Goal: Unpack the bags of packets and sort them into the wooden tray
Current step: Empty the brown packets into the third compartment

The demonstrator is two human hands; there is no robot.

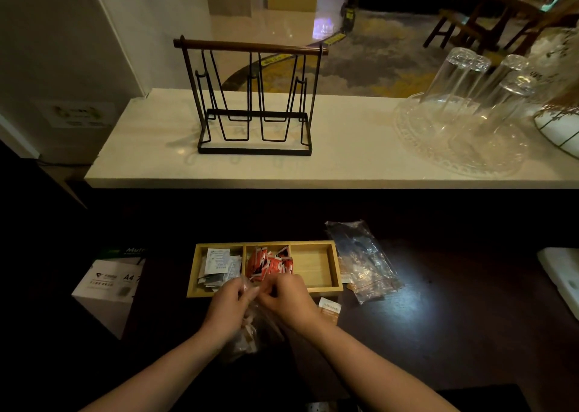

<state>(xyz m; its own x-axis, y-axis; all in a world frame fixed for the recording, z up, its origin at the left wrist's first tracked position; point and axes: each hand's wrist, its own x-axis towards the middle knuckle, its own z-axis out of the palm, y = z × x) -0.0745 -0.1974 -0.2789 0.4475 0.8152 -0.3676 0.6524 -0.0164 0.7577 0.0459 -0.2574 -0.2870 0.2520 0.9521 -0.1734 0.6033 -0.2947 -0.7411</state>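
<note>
Clear plastic bag [250,327], pinched at its top by both hands: left hand [228,308] and right hand [286,302] each closed on the film, fingertips nearly touching, just in front of the wooden tray [336,266]. The bag hangs low between the wrists with pale and brownish packets inside; count unclear.

Risks, as I judge them: if the film tears suddenly, packets could scatter over the dark counter, where they're hard to spot in this light. Pulling so close to the tray could knock it or spill into the wrong section.

Counts: one tray, three sections. Left section holds white packets [219,266], middle holds red packets [271,264], both too jumbled to count; right section is bare. One emptied bag [365,261] lies just right of the tray. One loose orange packet [329,310] sits beside the right wrist.
</note>
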